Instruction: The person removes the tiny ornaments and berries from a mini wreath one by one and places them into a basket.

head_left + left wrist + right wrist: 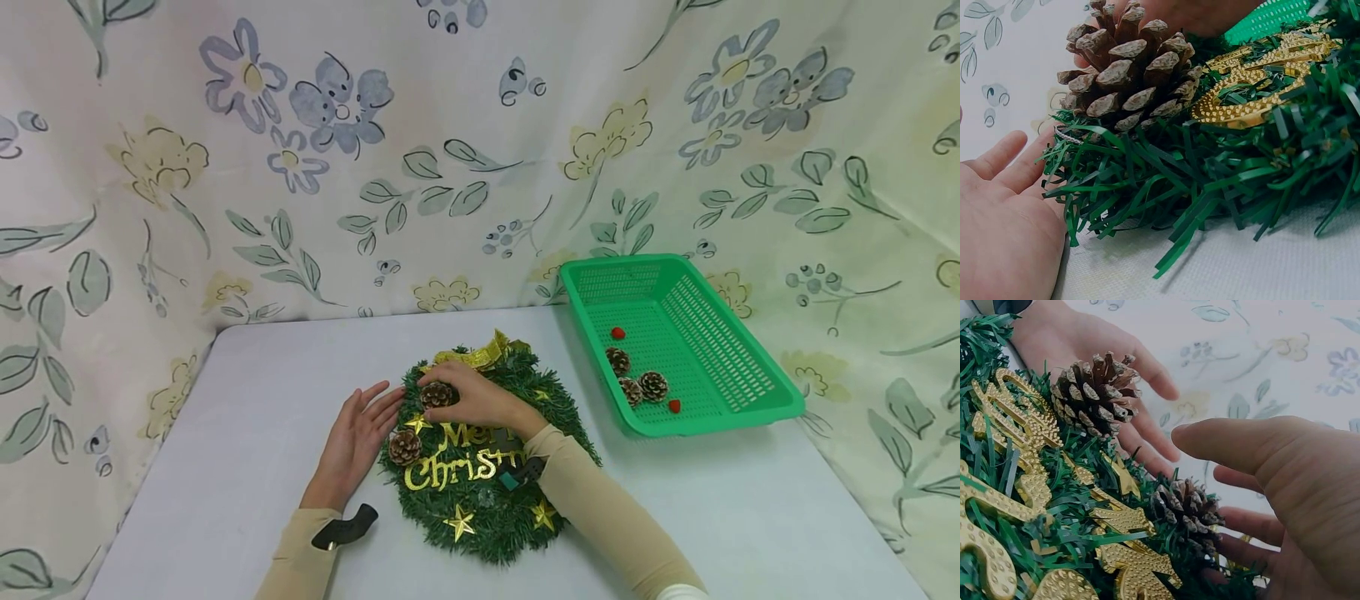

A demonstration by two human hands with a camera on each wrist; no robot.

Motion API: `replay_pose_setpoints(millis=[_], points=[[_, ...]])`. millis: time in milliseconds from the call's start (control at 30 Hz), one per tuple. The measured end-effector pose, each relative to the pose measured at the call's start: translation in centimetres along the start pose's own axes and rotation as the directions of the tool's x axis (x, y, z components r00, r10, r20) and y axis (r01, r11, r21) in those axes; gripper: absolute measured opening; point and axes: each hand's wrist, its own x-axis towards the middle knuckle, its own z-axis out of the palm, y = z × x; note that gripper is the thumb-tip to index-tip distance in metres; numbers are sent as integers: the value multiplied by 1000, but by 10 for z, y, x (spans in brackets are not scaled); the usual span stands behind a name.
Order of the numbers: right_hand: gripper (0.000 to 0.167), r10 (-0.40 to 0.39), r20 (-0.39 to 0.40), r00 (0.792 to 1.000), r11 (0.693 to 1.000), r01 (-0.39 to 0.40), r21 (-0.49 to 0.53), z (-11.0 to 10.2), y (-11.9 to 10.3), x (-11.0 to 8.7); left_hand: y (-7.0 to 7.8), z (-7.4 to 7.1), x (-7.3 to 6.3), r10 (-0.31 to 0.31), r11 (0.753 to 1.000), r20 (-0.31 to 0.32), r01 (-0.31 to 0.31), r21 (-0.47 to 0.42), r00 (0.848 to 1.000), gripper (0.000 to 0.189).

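A green tinsel wreath [491, 533] lies on the table with gold "Merry Christmas" lettering [450, 471], gold stars and a gold ribbon at its far side. My right hand [480, 400] reaches over it to a pine cone [437, 396] near the upper left. In the right wrist view the fingers [1250, 528] lie alongside that cone, while the thumb is spread apart from it. My left hand [356, 442] rests palm up at the wreath's left edge, fingers extended and nothing in them. Beside it, a second pine cone [1129, 72] sits on the greenery.
A green plastic basket [720, 358] stands at the right, holding several pine cones [654, 387] and two small red pieces [618, 333]. The white table [247, 417] meets a floral cloth [450, 233] at its back and sides.
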Motion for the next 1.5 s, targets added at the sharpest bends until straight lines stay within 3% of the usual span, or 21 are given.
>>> replay_pose_setpoints(millis=[600, 800, 1500], points=[[56, -1, -18, 1000, 1000, 1, 7, 4, 1, 1, -1, 1, 0, 8, 1000, 2, -9, 11, 1000, 68], [58, 34, -5, 999, 999, -34, 6, 6, 1, 3, 0, 0, 0, 6, 1000, 7, -6, 13, 1000, 70], [59, 13, 26, 1000, 999, -12, -43, 9, 3, -1, 0, 0, 2, -1, 1000, -2, 1, 12, 1000, 69]])
